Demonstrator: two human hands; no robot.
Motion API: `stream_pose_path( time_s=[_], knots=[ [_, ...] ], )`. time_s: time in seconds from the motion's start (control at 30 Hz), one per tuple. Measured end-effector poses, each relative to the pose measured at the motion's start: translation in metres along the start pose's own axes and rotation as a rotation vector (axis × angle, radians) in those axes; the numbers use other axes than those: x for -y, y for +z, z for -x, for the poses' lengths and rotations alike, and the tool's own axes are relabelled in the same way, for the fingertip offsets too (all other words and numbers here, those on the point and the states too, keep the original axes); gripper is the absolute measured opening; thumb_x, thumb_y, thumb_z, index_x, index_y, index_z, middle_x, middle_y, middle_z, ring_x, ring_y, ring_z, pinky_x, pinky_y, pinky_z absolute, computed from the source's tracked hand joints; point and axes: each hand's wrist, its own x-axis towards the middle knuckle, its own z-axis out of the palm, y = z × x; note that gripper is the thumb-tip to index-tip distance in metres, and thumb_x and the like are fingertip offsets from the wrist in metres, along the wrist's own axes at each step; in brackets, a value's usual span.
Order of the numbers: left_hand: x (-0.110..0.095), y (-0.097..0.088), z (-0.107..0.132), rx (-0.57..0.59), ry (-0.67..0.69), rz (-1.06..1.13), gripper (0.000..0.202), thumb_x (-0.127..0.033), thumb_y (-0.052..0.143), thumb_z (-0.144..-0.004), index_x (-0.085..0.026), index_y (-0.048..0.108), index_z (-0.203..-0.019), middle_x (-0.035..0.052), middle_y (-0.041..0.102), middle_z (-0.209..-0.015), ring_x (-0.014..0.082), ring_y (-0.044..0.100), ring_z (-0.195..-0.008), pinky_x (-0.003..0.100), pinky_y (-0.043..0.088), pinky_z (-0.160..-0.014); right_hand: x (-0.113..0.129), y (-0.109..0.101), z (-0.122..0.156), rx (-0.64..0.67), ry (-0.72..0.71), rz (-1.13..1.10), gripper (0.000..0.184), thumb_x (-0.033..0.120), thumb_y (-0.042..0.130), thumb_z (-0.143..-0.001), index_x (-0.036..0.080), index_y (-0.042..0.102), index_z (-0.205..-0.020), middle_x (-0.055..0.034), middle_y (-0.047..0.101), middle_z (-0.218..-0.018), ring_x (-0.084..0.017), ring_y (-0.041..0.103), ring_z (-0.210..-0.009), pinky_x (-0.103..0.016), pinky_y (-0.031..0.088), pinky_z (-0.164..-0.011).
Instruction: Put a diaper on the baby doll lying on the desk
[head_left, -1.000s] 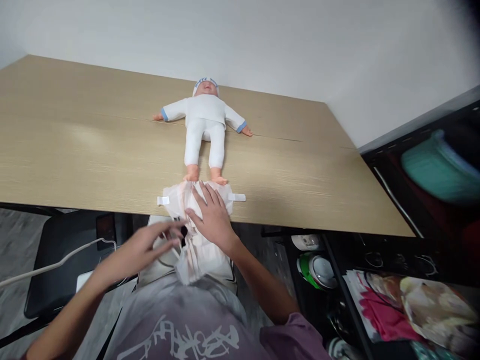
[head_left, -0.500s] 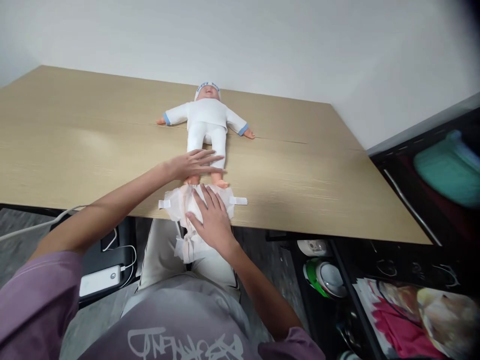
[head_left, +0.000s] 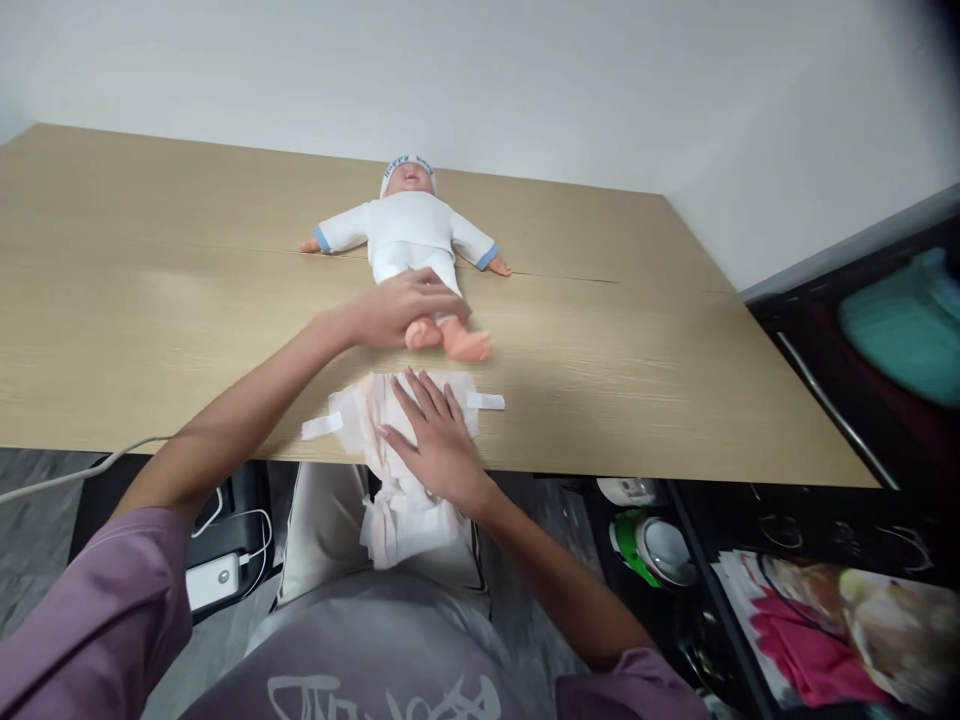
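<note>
A baby doll in white clothes with blue cuffs and a printed white hat lies on its back on the tabletop, arms spread. My left hand is curled around the doll's lower legs, and its bare feet stick out past my fingers to the right. Below the feet, a white diaper lies unfolded, its two side tabs spread out. The diaper's lower part hangs over the table's front edge above my lap. My right hand rests flat on the diaper's upper part, fingers spread.
The wooden table runs back to a white wall. A white cable crosses its front left edge, and a white power bank sits below. At the right stand dark shelves with a green-and-white container and a pink cloth.
My left hand has closed around the doll's legs, which are now drawn together and shifted right, raised a little. My right hand stays on the diaper, whose left tab now lies further out.
</note>
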Motion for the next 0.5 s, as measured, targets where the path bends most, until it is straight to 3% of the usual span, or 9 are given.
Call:
stream_pose_path(
  time_s=[0.2,0.37,0.5],
  knots=[
    [0.004,-0.052,-0.024,-0.202,-0.164,0.238,0.047,-0.053,0.084,-0.098,-0.025,0.076,-0.135,0.0057,0.083,-0.134,0.0282,0.077,-0.124,0.047,0.060,-0.112,-0.020,-0.003,-0.049,0.032,-0.024,0.009,0.079,0.065,0.047,-0.121,0.027,0.033,-0.188,-0.0096,0.024,-0.196,-0.034,0.021,-0.184,-0.067,0.018,-0.150],
    [0.012,-0.069,-0.033,-0.243,-0.188,0.292,0.053,-0.058,0.088,-0.097,-0.029,0.074,-0.139,0.0030,0.078,-0.139,0.0295,0.076,-0.133,0.047,0.061,-0.114,-0.043,0.000,-0.122,-0.014,-0.017,0.044,0.078,0.062,0.048,-0.121,0.018,0.039,-0.185,-0.0150,0.030,-0.194,-0.036,0.025,-0.182,-0.065,0.019,-0.149],
    [0.014,-0.075,-0.036,-0.238,-0.247,0.229,0.056,-0.065,0.085,-0.099,-0.028,0.074,-0.139,0.0072,0.076,-0.146,0.0382,0.070,-0.144,0.056,0.059,-0.117,-0.071,-0.001,-0.196,-0.075,-0.002,0.067,0.077,0.058,0.057,-0.118,0.014,0.045,-0.181,-0.0196,0.036,-0.191,-0.041,0.027,-0.180,-0.067,0.021,-0.147]
  ],
)
